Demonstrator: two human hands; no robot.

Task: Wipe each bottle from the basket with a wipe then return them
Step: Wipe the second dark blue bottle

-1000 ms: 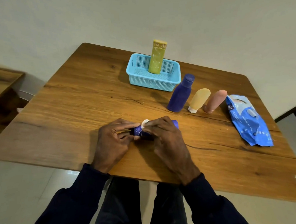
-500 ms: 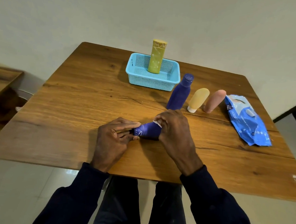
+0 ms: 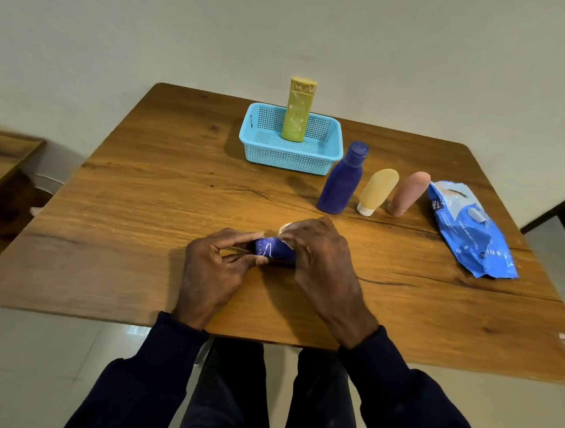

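Head view: wooden table (image 3: 142, 212) is seen w/ a blue wipes pack (image 3: 465, 225) at far right, a light-blue mesh basket (image 3: 268, 153) at the back holding one upright olive-green bottle (image 3: 297, 112), and three bottles in a row just beside the basket: tall dark-blue bottle (image 3: 341, 181) upright, yellow tube (image 3: 376, 191) and pink tube (image 3: 408, 193) stood on their caps. Near the front edge, a small blue bottle (image 3: 274, 248) is held lying sideways; its left end is pinched by the left hand (image 3: 215, 269), while the right hand (image 3: 321, 259) is clenched over its other end w/ a white wipe (image 3: 286, 228) pressed on.

Risks, judged: bottle could be squirted out of the pinch if rubbed hard, as it looks slick; standing tubes could be knocked over on the reach back to the basket; cap area may be missed.

Writing: only "mee" is legible on the pack; white squiggles on the small bottle can't be read.
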